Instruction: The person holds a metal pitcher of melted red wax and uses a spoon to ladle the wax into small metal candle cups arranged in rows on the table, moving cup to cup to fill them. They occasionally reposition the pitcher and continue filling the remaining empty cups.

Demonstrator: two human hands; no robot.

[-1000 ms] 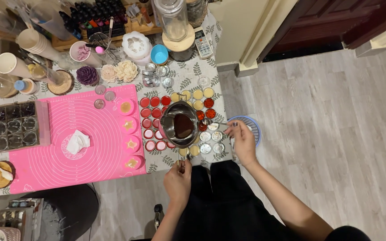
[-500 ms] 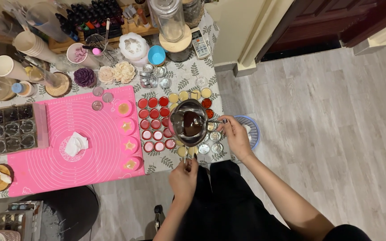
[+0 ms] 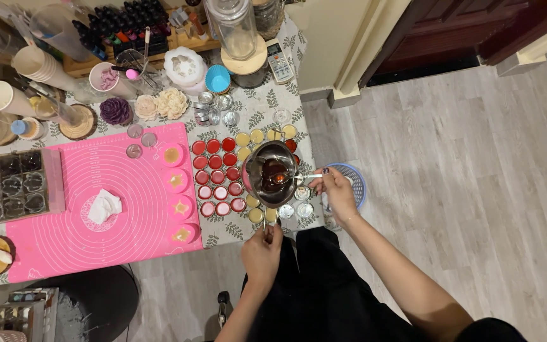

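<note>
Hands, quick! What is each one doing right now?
Left hand: closed grip on the handle of the metal pouring pot.
Right hand: closed grip on a spoon reaching into the pot.

i see a polished metal melting pot (image 3: 272, 174), its steel shiny and smooth, with dark glossy liquid inside. a thin metal spoon (image 3: 302, 177) catches the light the same way. the small round tins (image 3: 218, 171) beside it are metal too, filled with smooth red and matt cream wax. the pink mat (image 3: 96, 190) looks like matt, rubbery silicone, and a crumpled white paper tissue (image 3: 104, 206) lies on it. the tabletop (image 3: 248, 117) wears a printed leaf-pattern cloth. a tall jar (image 3: 232, 28) is clear glass on a pale wooden disc. the floor (image 3: 463, 190) is grey wood-grain plank, dull in finish.
</note>
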